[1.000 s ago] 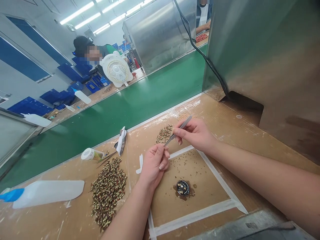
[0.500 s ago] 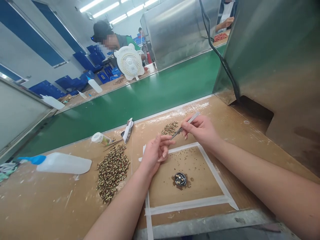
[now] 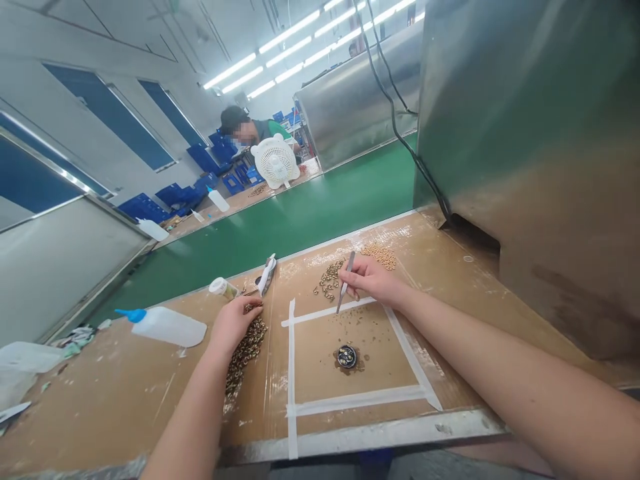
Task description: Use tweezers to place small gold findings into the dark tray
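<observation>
While the right hand (image 3: pixel 365 279) pinches tweezers (image 3: pixel 343 291) pen-like, probably for precision, the left hand (image 3: pixel 237 321) curls over the pile (image 3: pixel 246 357), apparently set within easy reach; whether its half-closed grip has anything, I cannot tell. The dark dish (image 3: pixel 347 357) sits inside the tape (image 3: pixel 360 399).

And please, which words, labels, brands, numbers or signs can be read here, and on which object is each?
No text can be read.
White fan: any marking at its centre is too small and blurred.
Small jar: any print is too small.
Tweezers and large bottle: no lettering can be made out.
</observation>
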